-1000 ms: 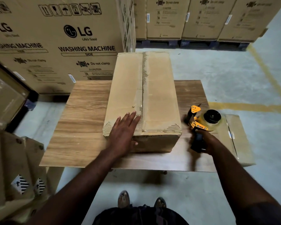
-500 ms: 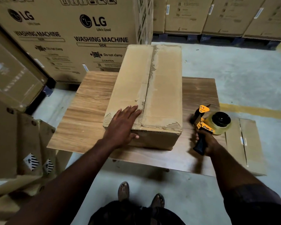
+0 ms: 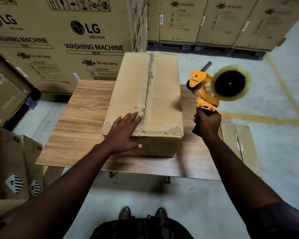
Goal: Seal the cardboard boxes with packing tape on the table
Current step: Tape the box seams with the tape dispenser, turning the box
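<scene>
A long brown cardboard box [image 3: 162, 94] lies lengthwise on the wooden table [image 3: 83, 118], its top flaps closed along a centre seam with old tape on it. My left hand [image 3: 123, 131] rests flat with straight fingers on the box's near left corner. My right hand [image 3: 208, 124] grips the black handle of an orange tape dispenser [image 3: 205, 90], held up in the air to the right of the box. The dispenser's clear tape roll [image 3: 231, 83] faces me.
A second cardboard box [image 3: 240, 145] sits low beside the table's right end. Large washing-machine cartons [image 3: 62, 35] stand behind the table and to the left. More cartons on pallets [image 3: 214, 19] line the back. Yellow floor lines [image 3: 266, 119] run at right.
My right hand has lifted the tape dispenser off the table's right end and raised it beside the box. My left hand has stayed on the box's near corner.
</scene>
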The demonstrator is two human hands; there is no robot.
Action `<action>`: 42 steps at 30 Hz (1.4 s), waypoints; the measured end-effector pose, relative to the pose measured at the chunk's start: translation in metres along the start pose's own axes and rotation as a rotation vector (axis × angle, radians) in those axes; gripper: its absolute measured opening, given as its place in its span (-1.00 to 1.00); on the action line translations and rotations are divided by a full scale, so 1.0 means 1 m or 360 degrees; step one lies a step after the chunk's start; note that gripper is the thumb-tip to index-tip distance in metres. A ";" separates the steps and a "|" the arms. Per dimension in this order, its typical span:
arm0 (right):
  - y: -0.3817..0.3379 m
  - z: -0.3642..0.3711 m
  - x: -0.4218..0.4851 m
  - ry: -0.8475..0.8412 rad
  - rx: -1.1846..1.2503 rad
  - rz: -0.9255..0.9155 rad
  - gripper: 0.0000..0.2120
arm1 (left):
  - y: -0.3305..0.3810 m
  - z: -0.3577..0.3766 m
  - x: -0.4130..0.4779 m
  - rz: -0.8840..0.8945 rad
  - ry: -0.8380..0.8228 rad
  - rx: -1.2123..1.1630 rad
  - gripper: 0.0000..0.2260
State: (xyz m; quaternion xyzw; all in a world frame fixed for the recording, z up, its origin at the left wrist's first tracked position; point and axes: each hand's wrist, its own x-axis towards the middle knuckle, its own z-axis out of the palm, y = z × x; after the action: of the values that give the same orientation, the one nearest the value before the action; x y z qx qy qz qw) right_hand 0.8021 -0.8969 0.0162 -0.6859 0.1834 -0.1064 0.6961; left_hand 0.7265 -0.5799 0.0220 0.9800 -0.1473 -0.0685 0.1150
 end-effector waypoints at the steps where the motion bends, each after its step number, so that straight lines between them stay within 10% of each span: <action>1: -0.013 0.002 -0.002 -0.0082 -0.0052 -0.0152 -0.94 | 0.000 0.000 0.002 -0.0043 0.0010 -0.0111 -0.06; 7: -0.046 0.017 -0.035 -0.0405 -0.0501 -0.0590 -0.30 | 0.030 -0.037 0.002 -0.0514 0.0419 -0.1771 -0.72; 10: -0.053 0.030 -0.069 -0.0657 -0.0445 -0.0727 -0.12 | 0.047 -0.064 -0.020 -0.0593 0.0492 -0.2835 -0.70; 13: -0.061 0.039 -0.094 -0.0803 -0.0403 -0.0816 -0.16 | 0.057 -0.078 -0.041 -0.0543 0.0131 -0.3272 -0.53; 17: -0.053 0.047 -0.103 -0.0908 -0.0369 -0.0853 -0.31 | 0.060 -0.075 -0.056 -0.0520 0.0110 -0.3603 -0.81; 21: -0.044 0.046 -0.095 -0.1016 -0.0410 -0.0802 -0.31 | 0.042 -0.052 -0.061 -0.0614 0.0056 -0.3791 -0.48; 26: -0.057 0.051 -0.103 -0.1040 -0.0582 -0.0938 -0.54 | 0.027 -0.042 -0.073 -0.0754 -0.0035 -0.3860 -0.82; 30: -0.052 0.053 -0.105 -0.1044 -0.0572 -0.1022 -0.51 | 0.031 -0.046 -0.076 -0.0880 0.0048 -0.3602 -0.41; 32: -0.046 0.057 -0.104 -0.1057 -0.0636 -0.1008 -0.76 | 0.033 -0.044 -0.074 -0.1014 0.0182 -0.3338 -0.50; 42: -0.057 0.072 -0.102 -0.1189 -0.1238 -0.0812 -0.75 | -0.010 -0.034 -0.078 -0.1124 0.0481 -0.2491 -0.85</action>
State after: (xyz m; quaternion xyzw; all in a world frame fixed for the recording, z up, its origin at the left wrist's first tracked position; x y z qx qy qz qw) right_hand 0.7442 -0.7925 0.0836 -0.9039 -0.2190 0.0531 0.3637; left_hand 0.6608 -0.5400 0.0597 0.6064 0.2714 -0.0509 0.7457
